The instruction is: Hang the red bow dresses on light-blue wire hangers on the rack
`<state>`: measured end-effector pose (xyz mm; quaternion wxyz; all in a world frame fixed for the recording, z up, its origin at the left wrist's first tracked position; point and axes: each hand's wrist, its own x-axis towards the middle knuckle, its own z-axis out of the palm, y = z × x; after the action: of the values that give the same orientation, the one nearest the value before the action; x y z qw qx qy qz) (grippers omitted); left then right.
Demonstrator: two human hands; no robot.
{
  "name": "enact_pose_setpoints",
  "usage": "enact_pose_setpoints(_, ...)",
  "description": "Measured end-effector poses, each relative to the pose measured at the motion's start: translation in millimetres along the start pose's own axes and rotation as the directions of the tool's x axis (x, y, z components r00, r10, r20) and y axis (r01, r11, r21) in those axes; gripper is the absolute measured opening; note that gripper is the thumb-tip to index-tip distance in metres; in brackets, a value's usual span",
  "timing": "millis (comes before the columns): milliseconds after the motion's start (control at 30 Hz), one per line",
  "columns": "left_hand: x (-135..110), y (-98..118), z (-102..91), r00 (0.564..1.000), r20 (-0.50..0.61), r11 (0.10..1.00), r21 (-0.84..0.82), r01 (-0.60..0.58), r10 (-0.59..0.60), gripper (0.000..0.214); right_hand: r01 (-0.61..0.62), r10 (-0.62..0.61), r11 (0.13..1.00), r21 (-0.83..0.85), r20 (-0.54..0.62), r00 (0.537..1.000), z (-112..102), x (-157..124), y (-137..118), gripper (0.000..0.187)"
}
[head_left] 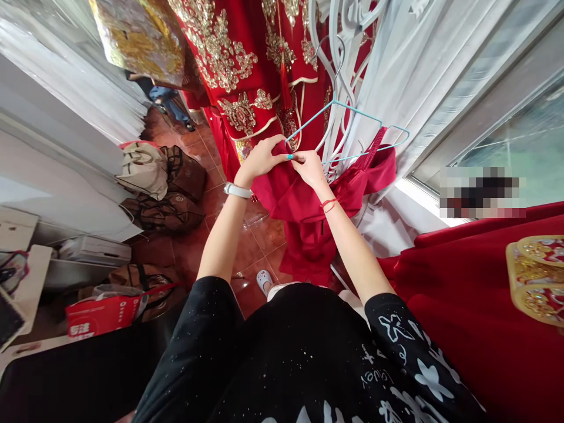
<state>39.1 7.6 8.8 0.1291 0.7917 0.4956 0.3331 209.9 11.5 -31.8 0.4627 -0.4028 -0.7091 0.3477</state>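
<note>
A crimson fabric dress (304, 197) hung at centre, upper end far, lower end near, its long axis running between. A white scrolled metal rack (312, 26) stood on the far side, apparently supporting a light-blue wire hanger (308, 121), hook pointing far. The left hand (264, 157) and right hand (311, 168) pinched the dress's top edge beside the hanger's left end, presumably to control loose fabric; a gathered crimson strap (375, 144) crossed the right side
</note>
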Motion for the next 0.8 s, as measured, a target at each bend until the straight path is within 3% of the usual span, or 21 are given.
enact_pose_setpoints(67, -6, 5, 6.1, 0.999, -0.024, 0.999, 0.019, 0.028, -0.028, 0.028, 0.084, -0.083, 0.995, 0.061, -0.016, 0.996, -15, -10, 5, 0.019)
enact_pose_setpoints(167, -13, 3, 10.4, 0.996, -0.076, 0.998, 0.029, 0.053, -0.05, 0.029, 0.156, -0.173, 0.984, -0.084, -0.27, 0.947, -66, -33, 26, 0.037)
enact_pose_setpoints(233, -12, 0, 8.2, 0.998, -0.052, 0.999, 0.029, 0.027, -0.026, 0.031, 0.064, -0.195, 0.964, -0.258, -0.527, 0.827, -118, -47, 48, 0.045)
enact_pose_setpoints(300, -9, 1, 4.5, 1.0, -0.019, 1.0, 0.024, -0.02, 0.021, 0.035, -0.079, -0.149, 0.951, -0.3, -0.664, 0.732, -172, -57, 73, 0.051)
enact_pose_setpoints(333, -8, 4, 3.9, 0.998, -0.034, 0.999, 0.024, -0.045, 0.046, 0.037, -0.117, -0.102, 0.955, -0.272, -0.672, 0.733, -196, -60, 84, 0.053)
enact_pose_setpoints(433, -6, 27, 16.5, 0.971, -0.209, 0.993, 0.051, -0.104, 0.113, 0.038, -0.134, 0.044, 0.979, -0.153, -0.483, 0.874, -242, -63, 106, 0.063)
enact_pose_setpoints(500, 0, 51, 40.3, 0.949, -0.271, 0.986, 0.063, -0.152, 0.164, 0.035, -0.124, 0.094, 0.99, -0.068, -0.332, 0.938, -251, -64, 112, 0.058)
enact_pose_setpoints(567, 14, 76, 73.1, 0.957, -0.172, 0.972, 0.029, -0.234, 0.236, 0.034, -0.132, 0.123, 0.991, -0.013, -0.275, 0.954, -251, -67, 113, 0.047)
enact_pose_setpoints(667, 49, 105, 123.6, 0.951, 0.062, 0.951, -0.084, -0.299, 0.304, 0.043, -0.173, 0.163, 0.985, -0.005, -0.296, 0.941, -246, -77, 110, 0.033)
enact_pose_setpoints(733, 71, 117, 148.7, 0.94, 0.19, 0.956, -0.136, -0.259, 0.282, 0.037, -0.172, 0.14, 0.983, -0.058, -0.356, 0.924, -246, -88, 105, 0.027)
enact_pose_setpoints(800, 83, 124, 163.9, 0.947, 0.242, 0.974, -0.132, -0.184, 0.212, 0.028, -0.145, 0.065, 0.979, -0.14, -0.459, 0.886, -250, -99, 100, 0.025)
